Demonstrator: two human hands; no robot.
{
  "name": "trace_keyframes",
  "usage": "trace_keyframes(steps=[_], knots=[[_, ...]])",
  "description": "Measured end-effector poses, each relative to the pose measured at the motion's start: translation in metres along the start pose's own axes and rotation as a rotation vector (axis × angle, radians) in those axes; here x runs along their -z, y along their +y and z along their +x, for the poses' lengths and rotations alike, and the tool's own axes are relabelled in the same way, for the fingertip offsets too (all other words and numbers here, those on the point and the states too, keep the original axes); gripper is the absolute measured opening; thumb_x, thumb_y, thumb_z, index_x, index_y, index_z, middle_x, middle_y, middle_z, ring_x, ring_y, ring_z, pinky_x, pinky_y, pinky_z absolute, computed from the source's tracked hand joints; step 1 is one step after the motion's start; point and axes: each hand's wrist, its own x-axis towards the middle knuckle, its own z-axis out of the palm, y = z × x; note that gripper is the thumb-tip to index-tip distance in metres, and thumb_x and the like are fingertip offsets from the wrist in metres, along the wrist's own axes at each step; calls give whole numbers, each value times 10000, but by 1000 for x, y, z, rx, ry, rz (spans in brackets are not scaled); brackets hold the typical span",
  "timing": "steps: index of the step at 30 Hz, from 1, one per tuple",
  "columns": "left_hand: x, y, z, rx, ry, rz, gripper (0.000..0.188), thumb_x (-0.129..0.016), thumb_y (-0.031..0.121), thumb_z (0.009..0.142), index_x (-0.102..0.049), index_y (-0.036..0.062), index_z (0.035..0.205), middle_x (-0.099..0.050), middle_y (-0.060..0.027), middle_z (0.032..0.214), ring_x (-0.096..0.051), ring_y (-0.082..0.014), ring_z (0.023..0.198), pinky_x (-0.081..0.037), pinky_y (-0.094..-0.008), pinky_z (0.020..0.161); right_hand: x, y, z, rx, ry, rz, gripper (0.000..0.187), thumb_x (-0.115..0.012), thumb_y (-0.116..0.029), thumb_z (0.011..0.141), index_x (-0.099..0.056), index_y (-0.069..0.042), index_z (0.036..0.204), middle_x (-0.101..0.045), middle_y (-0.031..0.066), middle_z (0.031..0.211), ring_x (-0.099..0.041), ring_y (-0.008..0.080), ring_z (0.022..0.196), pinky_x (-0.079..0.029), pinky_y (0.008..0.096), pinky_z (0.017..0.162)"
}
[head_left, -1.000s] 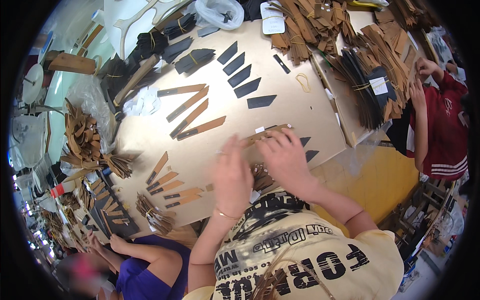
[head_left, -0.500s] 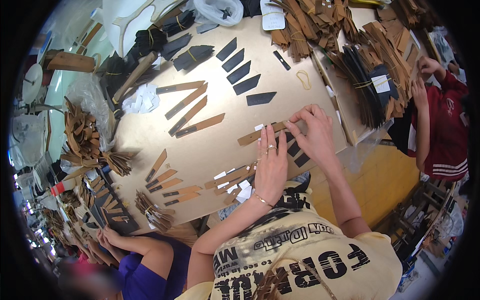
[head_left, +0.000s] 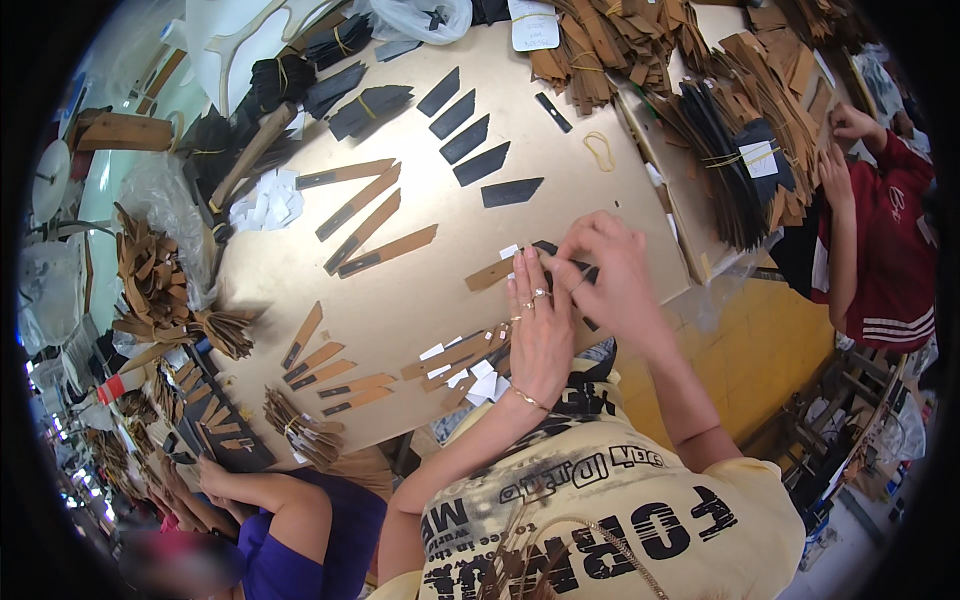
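Note:
A brown leather strip (head_left: 486, 273) lies on the table, a small white label (head_left: 509, 251) beside its edge. My left hand (head_left: 541, 325) rests on it with fingers stretched out flat, wearing rings and a bracelet. At the strip's right end my right hand (head_left: 612, 275) is closed in a pinch on it; a dark patch shows there between the two hands, and the fingertips are partly hidden. Black strips (head_left: 590, 274) peek out under my right hand. Left of my left wrist sit several brown strips (head_left: 445, 357) and loose white labels (head_left: 483, 382).
Beyond my hands lie black pieces (head_left: 513, 192) in a row, brown strips (head_left: 388, 251) with dark ends, and a yellow rubber band (head_left: 598, 151). Bundled brown strips (head_left: 575, 65) edge the table's back. A hammer (head_left: 250, 165) lies at left. Co-workers sit on both sides.
My right hand has shifted slightly left and closed in toward my left fingers. A dark patch now shows at the strip's right end. The whole view has moved slightly.

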Motion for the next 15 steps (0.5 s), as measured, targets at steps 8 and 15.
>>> trace_keyframes(steps=[8, 15], knots=[[5, 3, 1, -18, -53, 213, 523, -494, 19, 907, -396, -35, 1418, -234, -330, 1547, -248, -425, 1464, -283, -500, 1175, 3, 26, 13, -123, -24, -20, 149, -729, -204, 846, -698, -58, 840, -612, 61, 949, -569, 251, 985, -344, 402, 897], [4, 3, 1, -17, -49, 212, 529, -494, 21, 909, -388, -32, 1425, -240, -328, 1545, -243, -425, 1465, -285, -503, 1173, 2, 21, 12, -128, -8, -48, 135, -733, -182, 839, -698, -51, 836, -610, 65, 949, -568, 250, 988, -347, 400, 904]])
